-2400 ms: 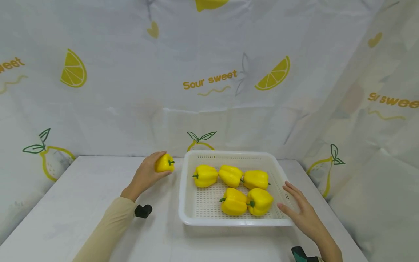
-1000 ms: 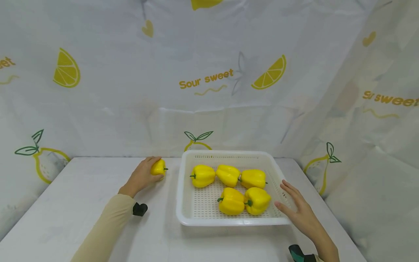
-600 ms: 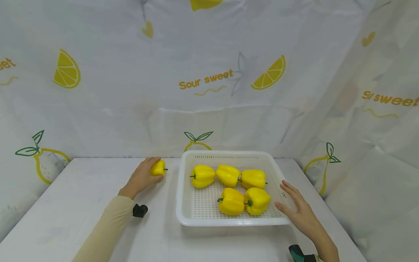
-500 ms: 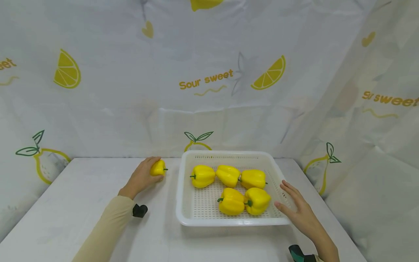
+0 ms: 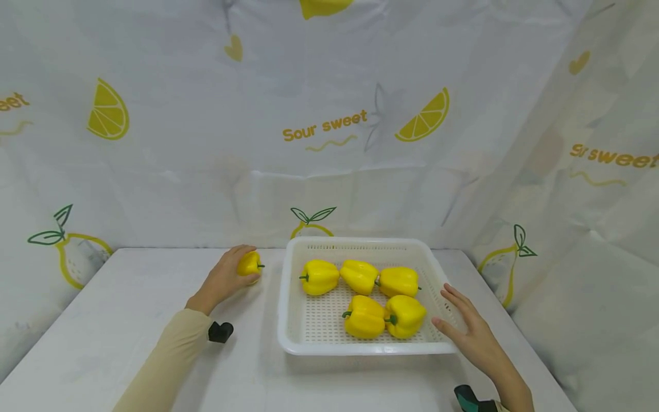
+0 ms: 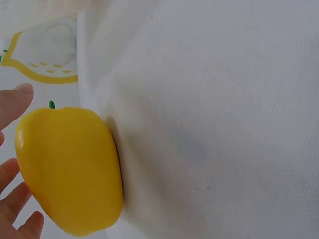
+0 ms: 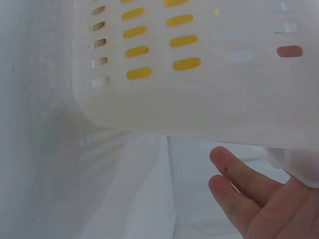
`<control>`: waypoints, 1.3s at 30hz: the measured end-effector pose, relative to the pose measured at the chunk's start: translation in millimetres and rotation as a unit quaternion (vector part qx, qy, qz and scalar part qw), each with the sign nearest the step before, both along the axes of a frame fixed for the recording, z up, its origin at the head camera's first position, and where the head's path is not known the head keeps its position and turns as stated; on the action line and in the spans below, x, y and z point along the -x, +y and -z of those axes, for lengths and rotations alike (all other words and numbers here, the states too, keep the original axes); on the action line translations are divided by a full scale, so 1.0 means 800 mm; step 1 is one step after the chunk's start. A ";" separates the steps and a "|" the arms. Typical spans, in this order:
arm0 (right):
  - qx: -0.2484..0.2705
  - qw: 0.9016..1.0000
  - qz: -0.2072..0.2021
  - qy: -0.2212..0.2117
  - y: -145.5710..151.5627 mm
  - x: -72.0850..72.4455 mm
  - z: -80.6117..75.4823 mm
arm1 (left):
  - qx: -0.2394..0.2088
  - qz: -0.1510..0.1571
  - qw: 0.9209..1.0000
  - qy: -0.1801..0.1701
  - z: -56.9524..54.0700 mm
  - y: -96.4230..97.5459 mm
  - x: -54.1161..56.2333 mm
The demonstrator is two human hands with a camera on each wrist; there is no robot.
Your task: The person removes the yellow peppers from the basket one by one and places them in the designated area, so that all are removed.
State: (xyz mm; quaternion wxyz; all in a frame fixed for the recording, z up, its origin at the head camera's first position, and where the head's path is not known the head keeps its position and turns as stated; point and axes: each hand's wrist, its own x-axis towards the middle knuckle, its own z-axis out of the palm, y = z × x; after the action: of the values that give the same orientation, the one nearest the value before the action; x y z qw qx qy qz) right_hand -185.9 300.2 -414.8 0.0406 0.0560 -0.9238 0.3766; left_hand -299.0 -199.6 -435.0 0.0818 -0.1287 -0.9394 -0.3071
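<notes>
In the head view my left hand (image 5: 223,280) reaches round a yellow bell pepper (image 5: 249,266) with a green stem, left of a white basket (image 5: 373,349). The left wrist view shows this bell pepper (image 6: 70,169) lying on its side on the table, fingertips (image 6: 36,221) along its edge and one digit slightly apart from it. My right hand (image 5: 479,337) lies at the basket's right rim, its fingers fairly straight. Thumb tip reaches over the inside of the basket; in the right wrist view two fingers (image 7: 232,164) extend beside the outer wall.
Inside the basket lie several yellow bell peppers (image 5: 364,317) in two rows, with bare perforated floor at the front left. White cloth covers the table (image 5: 128,320). A lemon-print curtain (image 5: 206,143) closes off the back and sides.
Since 2.4 s ago my left hand has lowered the bell pepper, shifting it slightly left, onto the table. Over the last second hardly anything moves; my right hand stays at the basket rim.
</notes>
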 end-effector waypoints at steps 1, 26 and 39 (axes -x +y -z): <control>0.000 1.000 0.000 0.000 0.000 0.000 0.000 | -0.001 0.001 1.000 0.002 -0.001 0.001 0.000; -0.003 1.000 -0.002 0.008 0.000 0.001 0.001 | -0.023 0.034 0.998 0.038 -0.034 0.034 -0.021; -0.005 1.000 -0.002 0.003 0.001 0.001 0.001 | -0.033 0.079 0.994 0.074 -0.053 0.067 -0.047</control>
State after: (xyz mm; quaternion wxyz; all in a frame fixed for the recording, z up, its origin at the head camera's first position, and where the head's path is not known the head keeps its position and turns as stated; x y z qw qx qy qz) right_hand -186.7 300.9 -416.0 0.0424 0.0596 -0.9255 0.3716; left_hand -261.1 -146.4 -392.4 0.1313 -0.2219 -0.9069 -0.3332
